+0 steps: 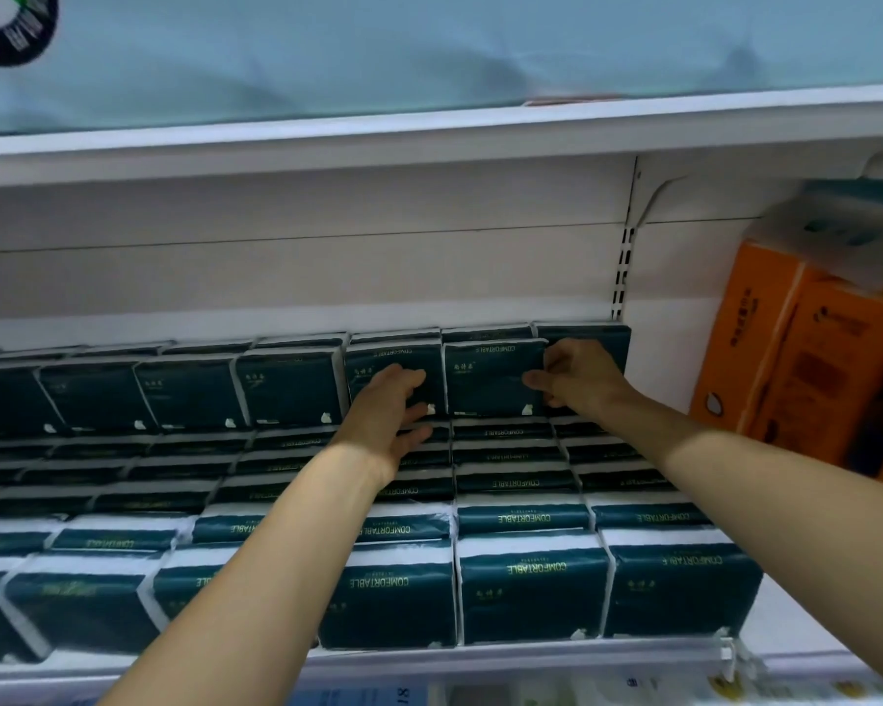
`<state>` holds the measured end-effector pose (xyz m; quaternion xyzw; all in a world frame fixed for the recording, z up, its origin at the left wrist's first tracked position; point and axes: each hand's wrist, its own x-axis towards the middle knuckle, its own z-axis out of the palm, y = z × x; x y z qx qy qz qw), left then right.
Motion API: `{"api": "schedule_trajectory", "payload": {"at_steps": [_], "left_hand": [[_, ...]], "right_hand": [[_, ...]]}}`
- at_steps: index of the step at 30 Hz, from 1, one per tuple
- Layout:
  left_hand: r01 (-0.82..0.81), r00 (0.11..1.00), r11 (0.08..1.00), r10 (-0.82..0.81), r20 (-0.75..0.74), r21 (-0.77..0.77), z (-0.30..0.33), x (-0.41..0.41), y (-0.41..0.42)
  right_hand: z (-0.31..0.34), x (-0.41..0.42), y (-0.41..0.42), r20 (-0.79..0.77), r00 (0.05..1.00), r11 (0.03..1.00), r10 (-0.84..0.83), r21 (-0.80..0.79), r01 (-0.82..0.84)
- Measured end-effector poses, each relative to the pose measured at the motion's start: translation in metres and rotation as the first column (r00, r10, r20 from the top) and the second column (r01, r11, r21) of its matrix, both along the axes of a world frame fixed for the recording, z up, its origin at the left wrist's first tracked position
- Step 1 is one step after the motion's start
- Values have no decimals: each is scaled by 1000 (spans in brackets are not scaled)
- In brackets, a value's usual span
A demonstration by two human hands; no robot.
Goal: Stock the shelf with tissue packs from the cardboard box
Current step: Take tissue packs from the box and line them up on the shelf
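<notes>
My left hand (396, 405) lies flat with loose fingers on one dark tissue pack (393, 364), while my right hand (577, 374) pinches the next pack (490, 377).

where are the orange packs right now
In the head view, the orange packs stand at the far right of the shelf, just right of the dark green tissue packs and past the right hand.
</notes>
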<state>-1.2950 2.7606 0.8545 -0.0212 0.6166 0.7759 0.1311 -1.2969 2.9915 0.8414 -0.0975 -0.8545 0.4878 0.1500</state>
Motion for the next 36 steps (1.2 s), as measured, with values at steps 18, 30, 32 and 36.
{"api": "schedule_trajectory", "payload": {"at_steps": [18,30,32,36], "left_hand": [[-19,999,981,9,50,194,10,33,25],[211,974,921,-225,6,327,-5,145,84],[271,958,918,-286,10,288,-16,167,98],[386,911,896,-408,63,220,-46,205,123]], "right_hand": [[11,51,4,-89,992,967,-91,232,110],[-4,179,19,-291,934,978,-209,-47,204],[-14,206,28,-334,917,976,-219,-61,211],[-41,259,46,-328,904,962,-274,-99,255]]}}
